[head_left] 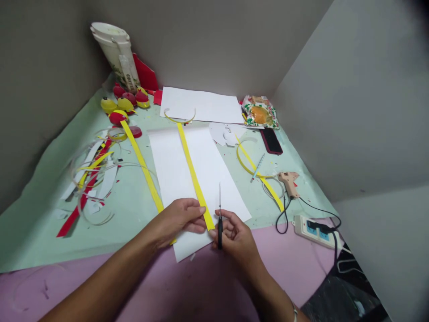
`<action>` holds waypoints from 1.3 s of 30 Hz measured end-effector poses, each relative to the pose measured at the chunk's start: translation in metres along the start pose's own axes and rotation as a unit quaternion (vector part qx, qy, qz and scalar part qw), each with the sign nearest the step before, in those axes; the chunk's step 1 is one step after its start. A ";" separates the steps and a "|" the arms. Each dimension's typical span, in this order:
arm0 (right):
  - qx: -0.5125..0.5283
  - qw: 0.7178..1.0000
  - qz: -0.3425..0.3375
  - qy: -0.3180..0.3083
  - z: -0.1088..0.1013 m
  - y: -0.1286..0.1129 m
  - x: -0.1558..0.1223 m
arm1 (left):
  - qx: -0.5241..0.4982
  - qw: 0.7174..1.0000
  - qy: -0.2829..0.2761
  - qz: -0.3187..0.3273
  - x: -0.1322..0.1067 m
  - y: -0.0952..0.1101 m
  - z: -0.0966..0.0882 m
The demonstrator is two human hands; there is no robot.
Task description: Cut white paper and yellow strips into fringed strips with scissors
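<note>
A long yellow strip [191, 167] runs lengthwise over a white paper sheet [170, 163]. Near its close end, my left hand [182, 217] pinches the strip between thumb and fingers. My right hand [236, 235] is closed around the dark handle of a pair of scissors [220, 226], whose thin blades point away from me. My right fingertips are close to the tip of the yellow strip; whether they touch it, I cannot tell. Left of the sheet lies a second yellow strip [142, 163], its near part passing behind my left hand.
Red and yellow round pieces [125, 105] sit by a white cup [115, 53]. Strip scraps [90, 183] are heaped at left. On the right are a glue gun [288, 182], a power strip [317, 232], a phone [271, 141], a pen [258, 167] and a packet [260, 114].
</note>
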State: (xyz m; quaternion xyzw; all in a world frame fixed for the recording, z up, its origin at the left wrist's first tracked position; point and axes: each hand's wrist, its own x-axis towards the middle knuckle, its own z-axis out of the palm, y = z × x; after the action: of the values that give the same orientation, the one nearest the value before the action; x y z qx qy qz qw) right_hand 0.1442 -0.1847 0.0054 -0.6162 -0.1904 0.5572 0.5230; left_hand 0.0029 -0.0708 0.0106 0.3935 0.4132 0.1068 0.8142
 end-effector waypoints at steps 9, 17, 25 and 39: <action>-0.091 0.994 -0.048 -0.033 -0.017 -0.005 -0.007 | -0.011 0.998 0.008 0.061 0.010 0.017 -0.004; -0.223 0.969 -0.089 -0.054 -0.025 -0.019 0.000 | -0.037 0.996 -0.032 0.077 0.011 0.012 -0.011; -0.223 0.970 -0.078 -0.065 -0.019 -0.011 0.008 | -0.097 0.992 -0.030 0.073 0.010 0.012 -0.016; -0.285 0.950 -0.093 -0.090 -0.016 -0.003 0.011 | -0.121 0.985 0.048 0.116 0.012 0.008 -0.005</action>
State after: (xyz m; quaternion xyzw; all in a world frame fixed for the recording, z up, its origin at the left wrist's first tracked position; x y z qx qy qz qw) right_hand 0.1630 -0.1819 0.0000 -0.6664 -0.4442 0.4821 0.3552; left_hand 0.0077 -0.0568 0.0074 0.3315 0.3876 0.2687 0.8171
